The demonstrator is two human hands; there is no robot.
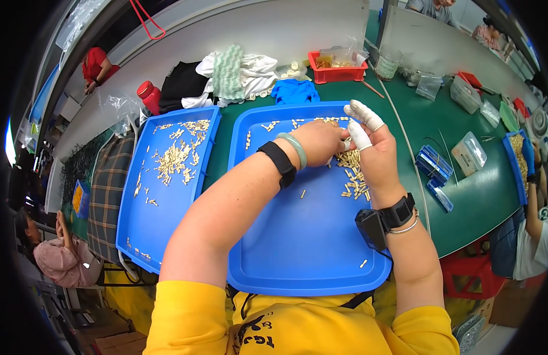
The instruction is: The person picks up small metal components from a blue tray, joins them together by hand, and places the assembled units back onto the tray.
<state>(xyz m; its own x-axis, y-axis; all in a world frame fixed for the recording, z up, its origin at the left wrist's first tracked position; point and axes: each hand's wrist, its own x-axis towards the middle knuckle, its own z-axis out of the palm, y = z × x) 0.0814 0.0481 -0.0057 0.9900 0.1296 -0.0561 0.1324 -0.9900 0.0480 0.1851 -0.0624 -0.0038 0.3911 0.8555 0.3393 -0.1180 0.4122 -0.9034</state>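
The left hand (pixel 317 142) and right hand (pixel 378 157) are held close together above the blue tray (pixel 303 242); whether anything is pinched by either cannot be told. Small brass-coloured pieces (pixel 353 171) are heaped beneath them — others are spread in a second tray (pixel 158 236), left of both.

left hand (pixel 315 142) beside right hand (pixel 379 155), near golden pieces (pixel 353 176) in blue tray (pixel 303 248).

L hand (pixel 316 142) tips part-hidden, gold pcs (pixel 174 160) too small to ID.

The head-worn fisheye looks down from close above the central blue tray (pixel 303 236).
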